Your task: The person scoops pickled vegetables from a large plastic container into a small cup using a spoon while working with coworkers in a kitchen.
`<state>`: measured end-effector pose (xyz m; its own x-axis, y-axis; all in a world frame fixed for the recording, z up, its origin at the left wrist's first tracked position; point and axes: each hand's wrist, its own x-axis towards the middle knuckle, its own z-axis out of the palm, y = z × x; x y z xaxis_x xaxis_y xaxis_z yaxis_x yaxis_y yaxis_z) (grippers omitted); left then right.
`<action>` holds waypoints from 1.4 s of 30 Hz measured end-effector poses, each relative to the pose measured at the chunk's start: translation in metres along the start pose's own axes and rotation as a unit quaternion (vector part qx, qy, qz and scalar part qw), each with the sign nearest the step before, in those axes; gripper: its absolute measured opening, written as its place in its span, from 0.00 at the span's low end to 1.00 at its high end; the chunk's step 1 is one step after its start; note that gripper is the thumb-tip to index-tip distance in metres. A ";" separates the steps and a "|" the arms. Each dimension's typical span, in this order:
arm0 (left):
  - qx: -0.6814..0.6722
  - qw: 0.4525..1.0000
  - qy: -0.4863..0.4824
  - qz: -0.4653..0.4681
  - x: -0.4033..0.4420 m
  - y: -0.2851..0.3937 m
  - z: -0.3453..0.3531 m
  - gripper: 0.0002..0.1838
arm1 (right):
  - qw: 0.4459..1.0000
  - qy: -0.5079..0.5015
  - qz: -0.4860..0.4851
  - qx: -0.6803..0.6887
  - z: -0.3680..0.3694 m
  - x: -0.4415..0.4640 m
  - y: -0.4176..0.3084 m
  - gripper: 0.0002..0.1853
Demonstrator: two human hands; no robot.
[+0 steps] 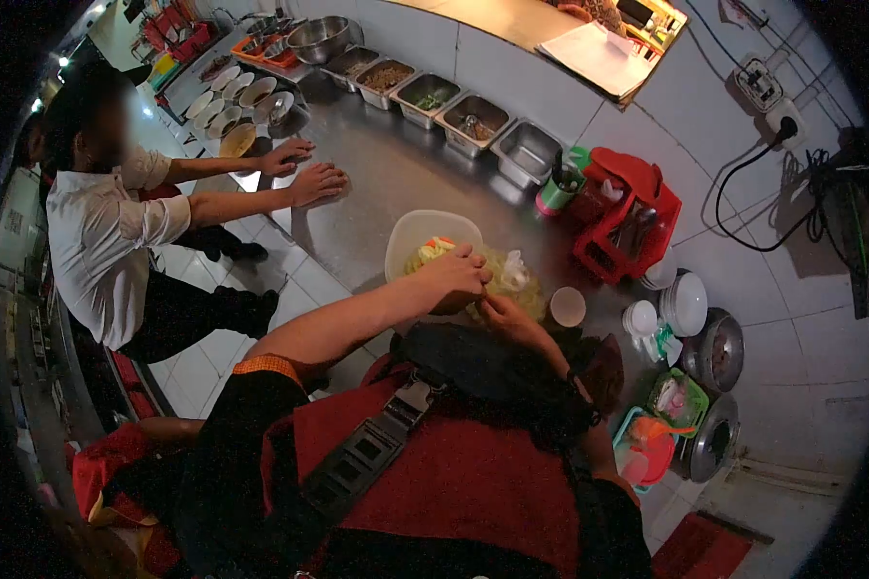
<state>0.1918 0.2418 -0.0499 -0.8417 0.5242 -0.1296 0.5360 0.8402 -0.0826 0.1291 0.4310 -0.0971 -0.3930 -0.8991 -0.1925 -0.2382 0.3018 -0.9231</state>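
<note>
My left hand (457, 277) is closed, its fingers bent down at the near edge of a clear plastic bag (498, 262) with pale yellow pieces inside. Close against it, my right hand (512, 317) pinches at the same bag; the exact grip is hidden by the fingers. A white knotted bundle (516, 272) lies on the bag's far side. Just beyond my left hand stands a whitish plastic tub (410, 230) with orange and white cut pieces in it. Right of my hands is a small white cup (568, 307).
Metal trays (473, 121) line the wall, several with food. A red cutlery rack (630, 212) and stacked white bowls (686, 304) stand to the right, with green and red baskets (681, 398) nearer. At left, a co-worker (116, 241) rests both hands on the steel counter (357, 145).
</note>
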 end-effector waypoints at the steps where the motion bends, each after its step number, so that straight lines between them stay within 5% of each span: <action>1: -0.015 0.999 -0.032 -0.005 0.001 -0.003 -0.002 0.12 | 0.999 -0.022 0.039 -0.004 0.002 0.005 0.013 0.24; 5: -0.137 0.980 0.134 -0.059 -0.031 0.004 -0.014 0.15 | 0.993 -0.032 0.115 0.019 0.000 0.002 -0.010 0.24; 8: -0.236 0.941 0.208 -0.128 -0.053 0.008 -0.018 0.17 | 0.995 -0.026 0.071 0.069 0.001 -0.004 0.003 0.23; 10: -0.348 0.876 0.301 -0.145 -0.072 0.007 -0.024 0.11 | 0.990 -0.038 0.063 0.118 -0.003 -0.002 0.013 0.21; 13: -0.489 0.837 0.160 -0.188 -0.101 -0.003 -0.017 0.08 | 0.988 -0.049 0.080 0.124 -0.003 0.002 0.027 0.20; 18: -0.449 0.843 0.209 -0.208 -0.118 -0.006 -0.017 0.09 | 0.991 -0.023 0.070 0.115 -0.006 0.013 0.028 0.21; 20: -0.439 0.825 0.305 -0.183 -0.112 -0.005 0.013 0.09 | 0.985 -0.008 0.073 0.154 -0.003 0.015 0.032 0.22; 25: -0.520 0.805 0.203 -0.200 -0.093 0.020 -0.009 0.13 | 0.980 -0.081 -0.042 0.177 -0.011 0.028 0.079 0.20; 28: -0.603 0.756 0.191 -0.168 -0.071 0.040 0.039 0.12 | 0.980 -0.068 -0.051 0.181 -0.007 0.023 0.070 0.19; 30: -0.596 0.750 0.280 -0.064 -0.063 0.043 0.078 0.15 | 0.980 -0.051 -0.016 0.190 -0.001 0.023 0.054 0.19; 31: -0.705 0.696 0.121 -0.070 -0.060 0.037 0.075 0.20 | 0.980 -0.034 0.002 0.196 -0.001 0.021 0.048 0.19; 34: -0.685 0.703 0.189 0.034 -0.051 0.041 0.143 0.22 | 0.977 -0.009 0.026 0.211 -0.003 0.018 0.053 0.19; 36: -0.701 0.695 0.160 0.022 -0.049 0.047 0.171 0.23 | 0.976 -0.003 0.032 0.216 -0.011 0.017 0.052 0.19; 41: -0.779 0.610 0.128 0.067 -0.022 0.073 0.138 0.24 | 0.962 -0.009 0.145 0.232 -0.015 0.011 0.019 0.18; 42: -0.793 0.591 0.127 0.080 -0.015 0.080 0.125 0.24 | 0.997 -0.007 0.012 0.073 -0.018 0.011 0.020 0.19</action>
<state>0.2553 0.2838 -0.1778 -0.8796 0.4484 0.1586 0.0444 -0.2545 0.9660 0.1041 0.4325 -0.1120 -0.3841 -0.8972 -0.2180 -0.0978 0.2743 -0.9567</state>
